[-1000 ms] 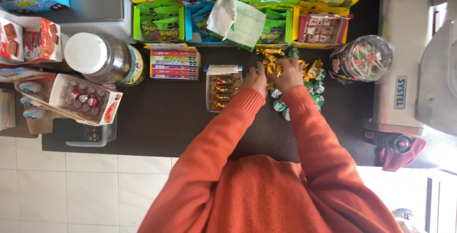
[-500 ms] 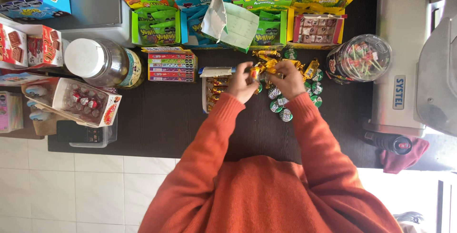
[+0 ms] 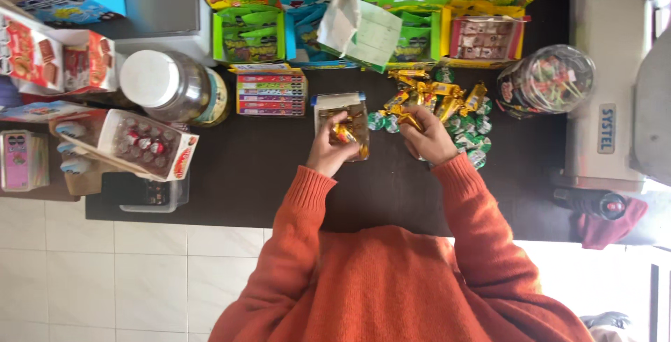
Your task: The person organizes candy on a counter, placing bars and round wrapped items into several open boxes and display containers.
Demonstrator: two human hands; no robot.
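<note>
dark counter (image 3: 279,174) runs across the view, w/ white tiled floor (image 3: 105,272) below it. person in orange sweater (image 3: 391,279) leans over counter, both arms reaching fwd. grey machine (image 3: 608,83) at right edge, red cloth (image 3: 602,229) under it. along the back: row of green, blue and yellow candy display boxes (image 3: 251,20), a folded paper (image 3: 360,24) propped among them. big jar w/ white lid (image 3: 164,83) lying on its side at left, open white box of small sweets (image 3: 143,143) just below it, tilted. clear round jar of lollipops (image 3: 549,80) at right. stack of flat coloured packs (image 3: 271,94) mid-left. small clear tub (image 3: 341,122) centre of counter, gold-wrapped candies inside. left hand (image 3: 328,150) over the tub, fingers curled, pinching a gold candy (image 3: 344,132) at the tub's opening. right hand (image 3: 428,136) just beside a loose pile of gold candies (image 3: 426,97), fingers closed on one gold piece (image 3: 407,117) from the pile's near edge. small green round sweets (image 3: 467,129) scattered around the pile, touching it.
</note>
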